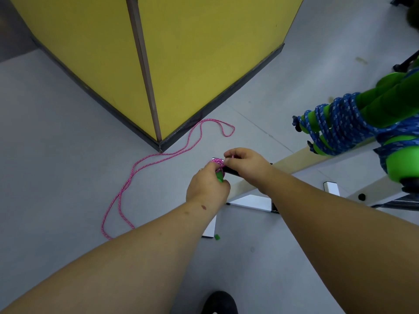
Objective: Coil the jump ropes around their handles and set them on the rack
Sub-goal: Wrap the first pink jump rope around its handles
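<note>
My left hand (207, 188) grips the green handles (219, 176) of a pink jump rope, with several pink turns (218, 163) wound round their top. My right hand (246, 163) pinches the pink rope right beside that coil. The loose length of the pink rope (145, 159) trails in a long double loop over the grey floor to the left and up toward the yellow wall. On the rack (292, 159) at the right lie green-handled ropes wrapped in blue cord (335, 123).
A yellow partition corner (158, 64) with a dark base strip stands ahead. The rack's white feet (251, 202) rest on the floor under my arms. A small green scrap (217, 237) lies by one foot. My dark shoe (218, 302) shows at the bottom edge.
</note>
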A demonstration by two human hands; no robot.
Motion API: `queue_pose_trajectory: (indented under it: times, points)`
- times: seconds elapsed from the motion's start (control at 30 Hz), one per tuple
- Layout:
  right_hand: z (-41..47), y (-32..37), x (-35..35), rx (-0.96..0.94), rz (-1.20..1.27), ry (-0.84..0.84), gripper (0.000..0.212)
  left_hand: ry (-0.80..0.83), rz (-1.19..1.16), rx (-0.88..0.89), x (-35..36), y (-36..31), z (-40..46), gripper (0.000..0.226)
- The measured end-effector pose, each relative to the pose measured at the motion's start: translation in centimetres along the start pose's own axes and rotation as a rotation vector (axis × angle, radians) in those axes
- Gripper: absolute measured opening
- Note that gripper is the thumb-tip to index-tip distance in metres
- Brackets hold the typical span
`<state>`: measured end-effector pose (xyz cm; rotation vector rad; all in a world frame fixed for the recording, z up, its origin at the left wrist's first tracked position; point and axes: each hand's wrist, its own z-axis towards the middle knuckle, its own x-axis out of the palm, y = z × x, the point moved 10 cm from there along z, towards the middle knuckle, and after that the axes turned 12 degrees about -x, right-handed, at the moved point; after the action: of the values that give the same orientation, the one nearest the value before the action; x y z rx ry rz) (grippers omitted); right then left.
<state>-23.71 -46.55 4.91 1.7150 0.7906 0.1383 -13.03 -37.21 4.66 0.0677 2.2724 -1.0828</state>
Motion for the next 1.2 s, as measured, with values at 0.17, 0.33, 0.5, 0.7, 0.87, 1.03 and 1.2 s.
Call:
queue_pose_trajectory:
  times: [0.17, 0.33, 0.5, 0.7, 0.87, 1.03, 1.2]
  points:
    - [-0.3, 1.9, 0.0, -0.096, -0.278, 0.064, 0.023, -0.025, 0.171, 0.101, -1.3, -1.2, 1.0, 0.042]
    - [-0.9, 3.6, 0.5, -0.128, -0.479, 0.058, 0.019, -0.037, 0.221, 0.102, -1.7, -1.4, 1.1, 0.034]
    - [-0.5, 7.4, 1.5, -0.231, -0.547, -0.003, 0.017, -0.143, 0.236, 0.127, -5.5, -1.8, 0.9, 0.03]
    - [-3.2, 13.8, 4.1, -0.327, -0.151, -0.073, 0.017, -0.297, 0.116, 0.176, -15.1, -1.9, -3.2, 0.038]
    - [-7.8, 19.3, 9.0, -0.267, 0.345, 0.015, 0.015, -0.397, -0.079, 0.17, -22.9, -1.2, -10.3, 0.04]
    - [-14.6, 25.1, 12.4, -0.194, 0.784, 0.092, 0.014, -0.479, -0.188, 0.253, -28.1, -0.9, -17.6, 0.038]
    - [-19.9, 28.8, 13.5, -0.208, 0.891, 0.087, 0.01, -0.549, -0.16, 0.364, -31.3, -1.3, -23.5, 0.041]
